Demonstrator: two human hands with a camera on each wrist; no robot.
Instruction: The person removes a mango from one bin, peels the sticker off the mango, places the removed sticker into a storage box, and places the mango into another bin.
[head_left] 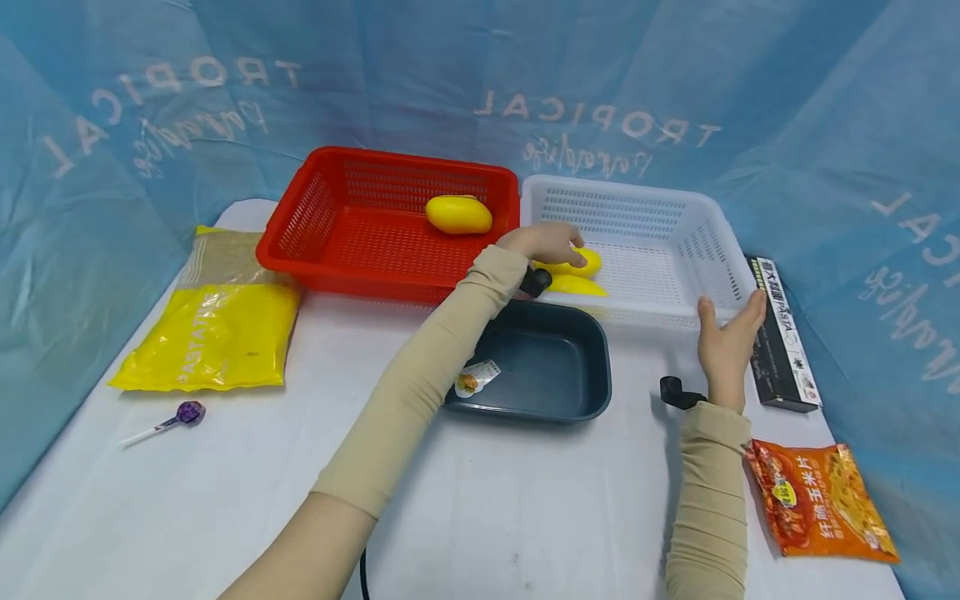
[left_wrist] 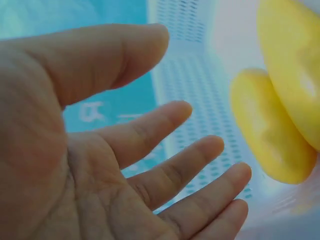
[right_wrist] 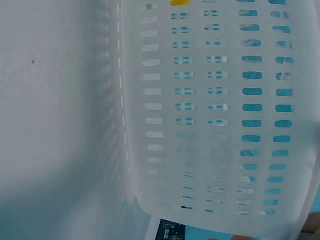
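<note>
My left hand [head_left: 551,243] reaches into the white basket [head_left: 622,188] and hovers just above two yellow mango-like fruits [head_left: 581,268] lying at its left side. In the left wrist view that hand [left_wrist: 185,95] is spread with relaxed fingers and holds nothing; the two yellow fruits [left_wrist: 272,135] lie just beyond the fingers on the white basket's floor [left_wrist: 200,85]. My right hand [head_left: 727,333] is held upright with straight fingers at the basket's front right corner. The right wrist view shows only the white basket's wall [right_wrist: 225,100]. A third yellow fruit [head_left: 459,214] lies in the red basket [head_left: 300,242].
A dark blue tray [head_left: 570,375] with a small sticker sits in front of the baskets. At the left lie a yellow bag [head_left: 210,325] and a purple lollipop [head_left: 183,413]. On the right are a black pasta box [head_left: 783,342] and an orange snack packet [head_left: 817,500]. Blue fabric walls surround the white table [head_left: 525,508].
</note>
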